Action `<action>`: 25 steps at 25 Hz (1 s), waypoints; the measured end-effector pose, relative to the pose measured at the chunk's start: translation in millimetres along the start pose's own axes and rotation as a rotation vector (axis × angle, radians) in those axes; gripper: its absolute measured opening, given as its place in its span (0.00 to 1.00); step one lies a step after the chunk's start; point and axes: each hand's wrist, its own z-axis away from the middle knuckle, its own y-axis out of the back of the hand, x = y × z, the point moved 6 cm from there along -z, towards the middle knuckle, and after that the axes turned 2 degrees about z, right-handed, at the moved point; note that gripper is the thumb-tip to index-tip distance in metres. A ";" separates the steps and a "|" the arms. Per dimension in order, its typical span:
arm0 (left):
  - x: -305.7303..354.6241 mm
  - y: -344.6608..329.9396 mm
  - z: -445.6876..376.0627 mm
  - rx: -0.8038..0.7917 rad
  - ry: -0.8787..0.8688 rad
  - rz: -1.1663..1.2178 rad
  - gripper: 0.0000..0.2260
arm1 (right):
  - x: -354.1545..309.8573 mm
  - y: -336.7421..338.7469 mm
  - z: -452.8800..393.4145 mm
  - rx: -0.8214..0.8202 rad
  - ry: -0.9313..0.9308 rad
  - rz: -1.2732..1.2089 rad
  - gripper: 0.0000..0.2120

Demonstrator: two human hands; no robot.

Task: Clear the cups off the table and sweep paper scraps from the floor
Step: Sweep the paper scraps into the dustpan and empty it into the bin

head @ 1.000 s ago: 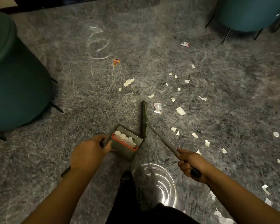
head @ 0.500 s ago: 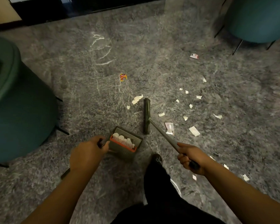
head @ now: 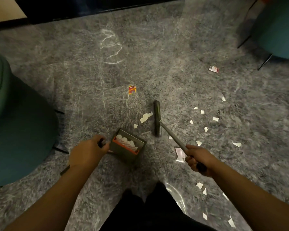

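The broom handle (head: 173,138) is held in the closed grip of the right hand (head: 198,158), fingers wrapped round its lower end; the dustpan handle (head: 101,144) is held in the closed grip of the left hand (head: 88,151). The broom head (head: 157,117) lies on the floor (head: 173,55) ahead of the right grip, with two paper scraps (head: 145,117) just to its left, between it and the dustpan (head: 128,145).

The step in hand is judged to be the sweeping of these scraps into the pan. It would be done well if the head were kept flat to the carpet and drawn in short strokes toward the pan's mouth, the pan's lip being pressed down so nothing slips beneath.

More scraps are scattered to the right of the right grip, and one larger piece (head: 179,154) lies just beside it. White scraps are already held in the pan.
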 end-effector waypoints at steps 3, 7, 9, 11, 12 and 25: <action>2.1 2.2 -54.5 -0.055 -0.009 0.025 0.16 | -29.7 -10.5 -19.7 0.025 -0.011 -0.038 0.22; -3.7 4.5 -133.7 -0.124 -0.039 -0.029 0.14 | -66.8 -32.2 -37.7 0.055 -0.001 -0.057 0.16; -9.3 0.7 -165.1 -0.173 -0.045 -0.057 0.14 | -82.1 -46.0 -48.6 0.071 -0.005 -0.065 0.13; -9.8 -3.2 -186.6 -0.177 -0.107 -0.066 0.13 | -96.6 -59.0 -64.6 0.098 -0.009 -0.049 0.12; -10.1 -4.3 -195.8 -0.164 -0.138 -0.065 0.13 | -103.7 -65.7 -76.4 0.114 -0.011 -0.031 0.12; 5.0 -4.8 -244.5 -0.159 -0.188 -0.054 0.14 | -155.9 -129.0 -194.2 0.071 -0.134 0.449 0.08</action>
